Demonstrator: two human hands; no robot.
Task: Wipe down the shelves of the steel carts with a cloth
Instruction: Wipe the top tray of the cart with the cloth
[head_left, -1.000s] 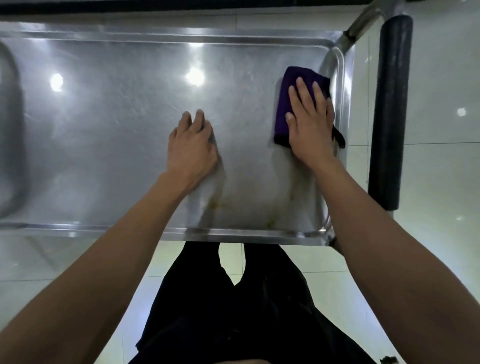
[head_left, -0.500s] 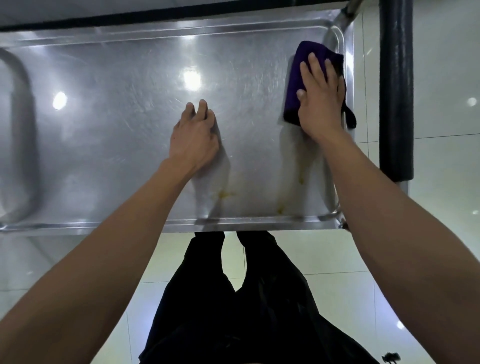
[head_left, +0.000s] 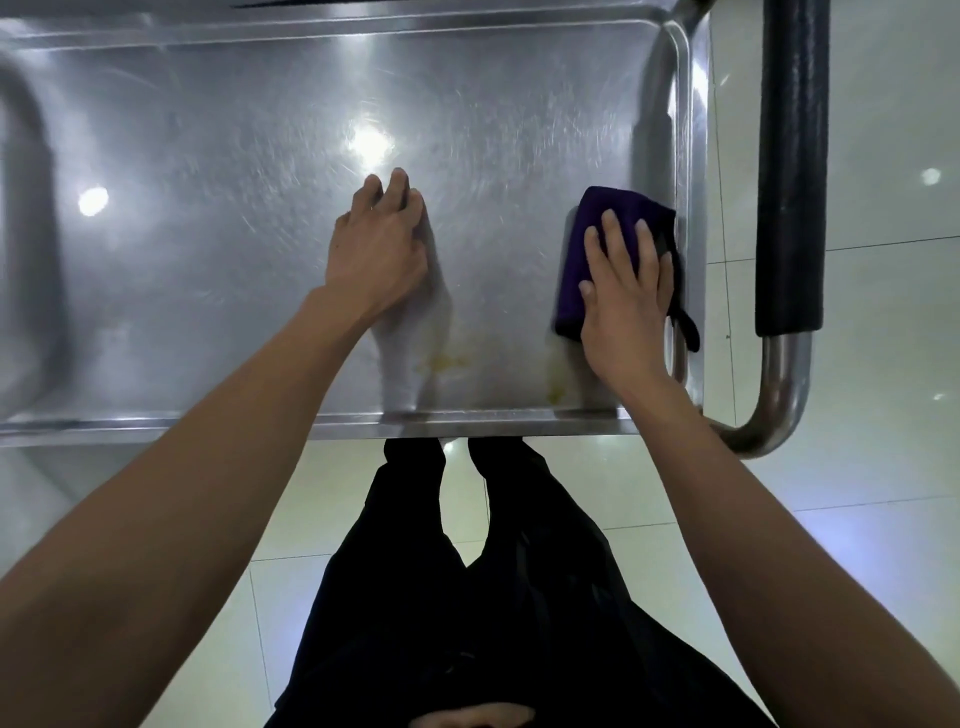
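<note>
The steel cart's top shelf (head_left: 234, 156) fills the upper part of the view, scratched and shiny, with raised rims. A folded purple cloth (head_left: 592, 228) lies flat on the shelf near its right rim. My right hand (head_left: 623, 301) presses down on the cloth with straight fingers spread over it. Near the shelf's middle, my left hand (head_left: 376, 254) rests on the bare steel, fingers slightly bent at the tips. Yellowish stains (head_left: 447, 361) mark the steel near the front rim between my hands.
The cart's handle (head_left: 792, 171), a steel tube with a black foam grip, runs along the right side. Pale floor tiles (head_left: 857, 519) lie below and to the right. My dark trousers (head_left: 467, 597) stand just in front of the shelf's near edge.
My right hand has drawn the purple cloth back from the far right corner toward the front rim along the right edge. The left hand stays planted on the shelf.
</note>
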